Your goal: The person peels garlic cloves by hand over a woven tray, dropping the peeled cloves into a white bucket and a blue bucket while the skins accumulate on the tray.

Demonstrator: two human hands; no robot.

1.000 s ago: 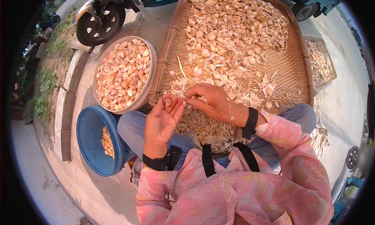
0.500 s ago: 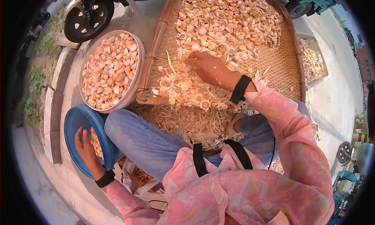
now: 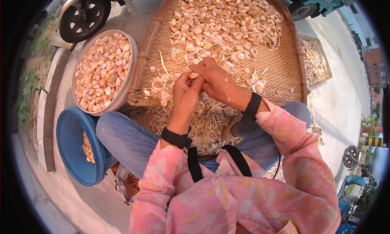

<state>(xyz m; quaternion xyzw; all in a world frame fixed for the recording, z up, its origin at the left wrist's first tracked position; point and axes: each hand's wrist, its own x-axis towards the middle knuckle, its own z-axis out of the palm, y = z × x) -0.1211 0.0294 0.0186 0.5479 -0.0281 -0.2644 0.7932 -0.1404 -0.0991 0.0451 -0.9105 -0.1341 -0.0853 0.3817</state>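
Note:
Above the near edge of a woven tray (image 3: pixel 280 82), my left hand (image 3: pixel 186 93) and my right hand (image 3: pixel 221 84) meet, fingers pinched together. Between the fingertips shows a small pale garlic clove (image 3: pixel 194 75), which both hands grip. Loose garlic cloves and skins (image 3: pixel 227 22) cover the far part of the tray. A heap of dry skins (image 3: pixel 162 87) lies on the near left part, beside my left hand.
A white bucket full of cloves (image 3: pixel 136 51) stands left of the tray. Nearer is a blue bucket (image 3: pixel 71 132) with some peeled cloves. A pale crate of scraps (image 3: pixel 315 61) is at the right. Vehicle wheels (image 3: pixel 85 20) stand beyond.
My left hand has come up from the blue bucket to my right hand and now pinches the clove with it. The view has shifted a little to the right.

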